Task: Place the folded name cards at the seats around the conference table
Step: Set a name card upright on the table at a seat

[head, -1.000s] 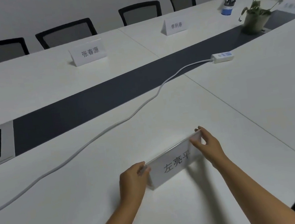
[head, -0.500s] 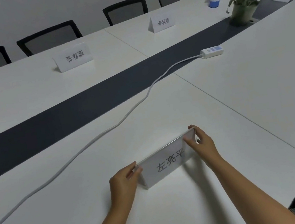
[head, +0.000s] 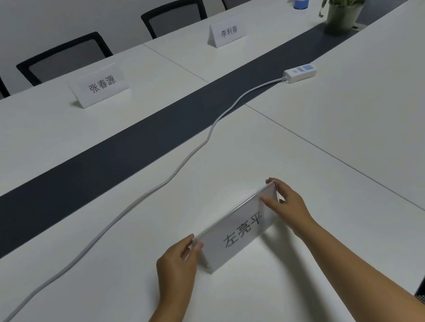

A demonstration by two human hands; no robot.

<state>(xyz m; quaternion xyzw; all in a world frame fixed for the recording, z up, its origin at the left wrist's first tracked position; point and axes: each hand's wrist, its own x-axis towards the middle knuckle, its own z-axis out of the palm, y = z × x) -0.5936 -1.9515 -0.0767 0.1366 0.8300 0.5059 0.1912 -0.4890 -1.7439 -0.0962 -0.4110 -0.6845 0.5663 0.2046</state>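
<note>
The folded white name card with black printed characters (head: 240, 232) stands on the white tabletop (head: 340, 143) between the hands. The left hand (head: 178, 262) pinches its left end and the right hand (head: 287, 203) pinches its right end. The step in hand appears to be squaring this card at its seat. Next, both hands would need to let go without tipping it. Ahead of the hands, two more white name cards (head: 99, 85) already stand along the far side.

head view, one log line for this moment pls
step: seat card | left hand: pinches card end | right hand: pinches other end | card: on table
</note>
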